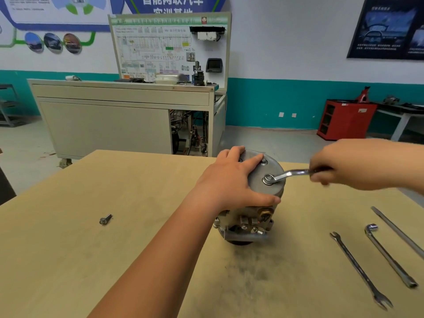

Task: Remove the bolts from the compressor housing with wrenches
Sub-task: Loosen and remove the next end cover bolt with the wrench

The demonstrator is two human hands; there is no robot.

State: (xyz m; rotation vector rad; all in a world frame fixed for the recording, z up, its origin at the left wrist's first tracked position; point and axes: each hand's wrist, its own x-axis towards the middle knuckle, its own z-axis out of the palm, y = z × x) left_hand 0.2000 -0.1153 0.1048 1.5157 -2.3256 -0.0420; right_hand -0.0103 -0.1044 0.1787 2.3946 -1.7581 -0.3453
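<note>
Bracing the housing: the left hand (pixel 231 180) lies across the flat top of the compressor housing (pixel 260 180), fingers reaching to the far edge and thumb along the near rim. Its grip is released, pressing flat rather than curling round anything.
Right hand: the right hand (pixel 330 167), at middle right of the frame and blurred, has its grip clenched round the handle of a wrench (pixel 292 173).
Wrench: its ring end sits over a bolt (pixel 269 179) on the right part of the housing's top face, with the handle pointing right.
Second bolt: another bolt head (pixel 263 161) shows farther back on the top face, just beside the left fingers.
Compressor housing: stands on end on the table (pixel 103 260), just right of the frame's centre, with brass and steel fittings on its near side.
Loose bolt: a loose bolt (pixel 105 219) lies on the table left of centre, well apart from the housing.
Spare tools: at lower right an open-end spanner (pixel 360 269), an L-shaped socket wrench (pixel 387 258) and a long flat bar (pixel 399 232) lie side by side, not touching.
Background: a cream training bench (pixel 124 115) with a wiring-diagram board stands at upper centre, and a red cabinet (pixel 344 120) at right.
</note>
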